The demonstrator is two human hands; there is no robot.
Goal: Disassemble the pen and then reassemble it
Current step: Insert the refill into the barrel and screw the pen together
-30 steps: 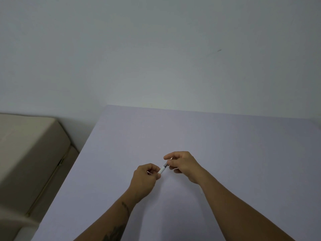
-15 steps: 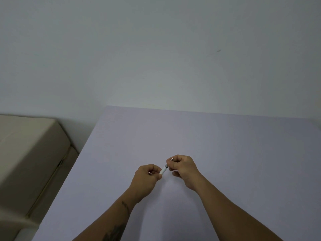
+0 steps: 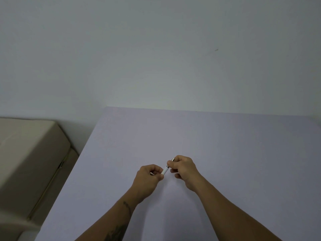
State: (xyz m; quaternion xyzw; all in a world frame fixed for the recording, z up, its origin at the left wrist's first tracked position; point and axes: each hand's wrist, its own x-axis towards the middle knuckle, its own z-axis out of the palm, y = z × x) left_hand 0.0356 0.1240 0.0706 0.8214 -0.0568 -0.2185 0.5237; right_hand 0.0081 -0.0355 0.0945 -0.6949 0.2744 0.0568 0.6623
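The pen [image 3: 165, 170] was held in the air just above the bench [image 3: 243, 153], slanting up from lower left to upper right between the two hands. Its white barrel showed in the short gap between them, and a darker metal tip stuck out above the right hand [image 3: 184, 168]. The left hand [image 3: 150, 178] was curled shut around the lower end of the barrel, its fingers [image 3: 155, 168] folded over so that end was hidden. The right hand's fingers [image 3: 171, 165] were pinched closed on the upper section near a dark band, which looked like the joint.

Judging by that split grip, one hand steadied the barrel while the other was placed to twist the tip section. Whether the parts were being loosened or tightened could not be told. No loose parts lay in sight on the bench.

The bench itself was a plain pale lilac surface, bare around the hands, running back to a blank grey wall [image 3: 156, 58]. To the left, well apart from the pen, stood a beige cardboard box [image 3: 29, 157] below bench level. Nothing stood in the way of the hands, though their own fingers hid most of the pen.
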